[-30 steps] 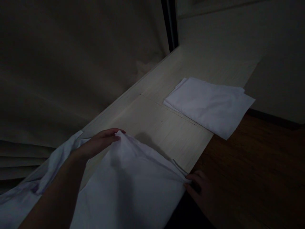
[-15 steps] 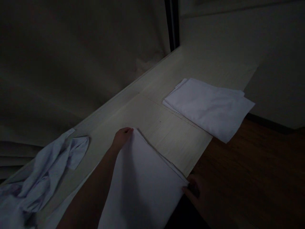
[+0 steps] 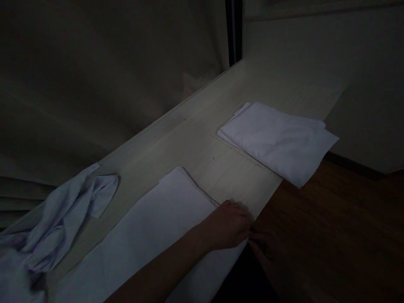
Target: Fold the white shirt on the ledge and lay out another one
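Note:
A white folded cloth (image 3: 151, 223) lies along the pale table, its far corner flat on the surface. My left hand (image 3: 229, 225) reaches across it to the near right corner, its back toward me and its fingertips smeared by motion. Just beyond, at the table's edge, my right hand (image 3: 265, 244) pinches that same corner between thumb and fingers. The two hands are almost touching. What my left fingers do at the corner cannot be made out.
A stack of folded white cloths (image 3: 277, 141) sits farther right, one corner overhanging the table edge. Crumpled white cloth with purplish marks (image 3: 63, 227) lies at the left. A curtain (image 3: 94, 75) hangs behind the table (image 3: 202, 147). Wooden floor (image 3: 315, 219) shows at right.
My left hand has let go of the cloth's far left corner and moved right and nearer, over to my right hand. The cloth's left side now lies flat.

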`<state>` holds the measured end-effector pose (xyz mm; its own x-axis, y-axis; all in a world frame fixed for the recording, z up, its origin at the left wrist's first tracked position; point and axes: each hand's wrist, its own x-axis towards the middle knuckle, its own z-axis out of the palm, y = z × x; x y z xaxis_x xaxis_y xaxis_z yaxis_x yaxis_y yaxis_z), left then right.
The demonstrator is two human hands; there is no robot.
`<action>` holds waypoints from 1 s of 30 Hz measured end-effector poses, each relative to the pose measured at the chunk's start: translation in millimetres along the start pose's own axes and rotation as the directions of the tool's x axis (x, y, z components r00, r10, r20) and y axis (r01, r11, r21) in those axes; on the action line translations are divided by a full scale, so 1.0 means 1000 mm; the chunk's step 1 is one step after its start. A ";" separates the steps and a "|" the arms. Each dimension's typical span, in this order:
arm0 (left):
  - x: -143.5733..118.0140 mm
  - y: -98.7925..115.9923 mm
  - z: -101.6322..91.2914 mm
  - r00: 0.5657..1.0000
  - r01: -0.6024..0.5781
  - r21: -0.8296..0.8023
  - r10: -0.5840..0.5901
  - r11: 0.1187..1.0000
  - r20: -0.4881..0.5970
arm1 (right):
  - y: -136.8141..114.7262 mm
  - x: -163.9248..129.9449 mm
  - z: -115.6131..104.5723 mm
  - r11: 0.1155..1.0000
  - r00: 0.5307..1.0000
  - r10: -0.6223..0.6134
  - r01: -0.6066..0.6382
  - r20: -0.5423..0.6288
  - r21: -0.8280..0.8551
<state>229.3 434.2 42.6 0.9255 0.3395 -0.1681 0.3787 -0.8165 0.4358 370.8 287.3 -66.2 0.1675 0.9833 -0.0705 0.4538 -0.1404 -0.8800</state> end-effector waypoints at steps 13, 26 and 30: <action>0.011 0.003 0.012 0.989 0.022 0.085 -0.034 0.996 0.142 | 0.007 0.004 0.013 0.982 0.993 0.095 -0.105 0.071 0.158; 0.015 0.011 0.009 0.968 0.060 0.122 -0.088 0.991 0.235 | 0.006 0.004 0.005 0.962 0.983 0.163 -0.177 0.083 0.206; 0.001 -0.019 -0.002 0.986 0.164 0.050 -0.162 0.985 -0.036 | 0.004 0.004 0.005 0.933 0.962 0.240 -0.265 0.127 0.244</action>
<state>222.5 451.2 35.7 0.8509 0.4839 -0.2047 0.5251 -0.7721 0.3579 368.5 291.2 -72.6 0.1595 0.9273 -0.3387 0.1649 -0.3633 -0.9170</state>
